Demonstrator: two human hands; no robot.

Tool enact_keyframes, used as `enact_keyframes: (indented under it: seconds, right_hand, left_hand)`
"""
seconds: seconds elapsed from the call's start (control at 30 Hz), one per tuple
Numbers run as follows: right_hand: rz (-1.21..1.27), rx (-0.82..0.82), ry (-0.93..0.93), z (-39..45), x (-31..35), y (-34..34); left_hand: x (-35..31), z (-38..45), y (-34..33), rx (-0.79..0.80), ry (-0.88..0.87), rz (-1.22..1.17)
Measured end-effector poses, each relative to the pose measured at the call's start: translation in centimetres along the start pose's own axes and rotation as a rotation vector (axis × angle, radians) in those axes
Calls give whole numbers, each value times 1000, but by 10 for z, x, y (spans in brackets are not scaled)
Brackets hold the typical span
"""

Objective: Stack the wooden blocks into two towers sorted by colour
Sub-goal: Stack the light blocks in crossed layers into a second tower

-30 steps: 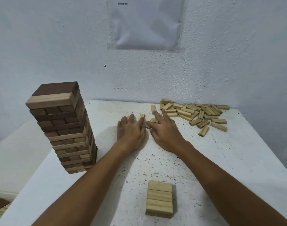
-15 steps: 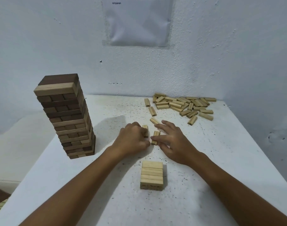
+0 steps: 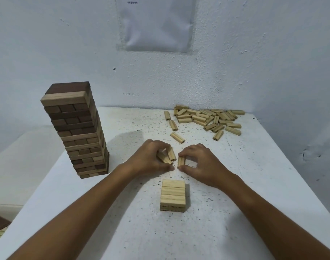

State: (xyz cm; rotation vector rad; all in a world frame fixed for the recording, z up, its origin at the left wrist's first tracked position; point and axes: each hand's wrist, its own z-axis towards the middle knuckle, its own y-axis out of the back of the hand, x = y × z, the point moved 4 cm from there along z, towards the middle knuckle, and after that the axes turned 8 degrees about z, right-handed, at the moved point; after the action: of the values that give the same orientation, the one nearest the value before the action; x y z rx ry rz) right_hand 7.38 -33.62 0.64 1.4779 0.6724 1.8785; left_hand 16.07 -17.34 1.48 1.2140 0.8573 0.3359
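Observation:
A tall tower (image 3: 79,132) of mixed dark and light wooden blocks stands at the table's left. A low stack of light blocks (image 3: 173,195) sits in front of me, near the table's middle. Just behind it my left hand (image 3: 151,158) grips two light blocks (image 3: 167,156), fingers curled over them. My right hand (image 3: 199,162) pinches one light block (image 3: 180,161) between thumb and fingers. The two hands nearly touch. A pile of loose light blocks (image 3: 209,119) lies at the far right by the wall.
A white speckled table (image 3: 235,212) fills the view, with its right edge falling away. Three stray light blocks (image 3: 177,137) lie between my hands and the pile. A white wall with a paper sheet (image 3: 156,25) stands behind.
Both hands have pulled back from near the pile toward the low stack, bringing light blocks with them. Flat fingers have curled round the blocks.

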Motion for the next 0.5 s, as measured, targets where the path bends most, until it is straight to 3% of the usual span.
enact_keyframes:
  seconds: [0.5]
  right_hand:
    - [125, 8, -53, -1, 0, 3]
  left_hand:
    - [-7, 0, 3, 97, -101, -250]
